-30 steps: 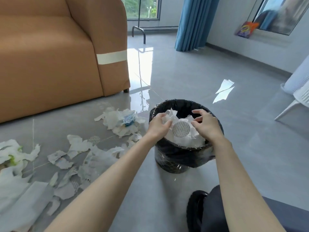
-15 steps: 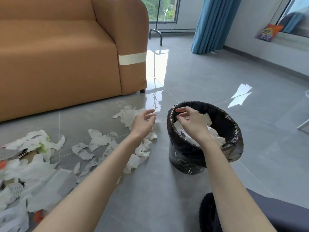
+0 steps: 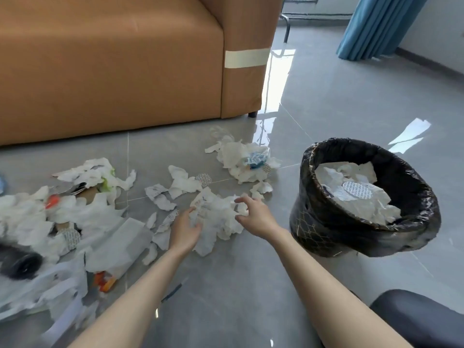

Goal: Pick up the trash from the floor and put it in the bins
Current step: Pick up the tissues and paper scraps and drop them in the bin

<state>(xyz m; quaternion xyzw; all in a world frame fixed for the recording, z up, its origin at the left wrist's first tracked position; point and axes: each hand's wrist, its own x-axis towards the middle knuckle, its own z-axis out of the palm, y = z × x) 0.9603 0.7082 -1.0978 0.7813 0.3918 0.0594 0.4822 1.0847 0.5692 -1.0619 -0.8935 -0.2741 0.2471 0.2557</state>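
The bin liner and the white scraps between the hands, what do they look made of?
Bin liner: probably thin black plastic film, glossy and wrinkled, folded over the rim. White scraps: likely soft tissue or paper, matte, crumpled, with torn edges.

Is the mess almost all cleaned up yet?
Not yet. Some crumpled paper already sits in the black-lined bin. Both hands, left and right, are open around a tissue clump on the floor. Lots remains: the pile near the sofa and the big heap at left.
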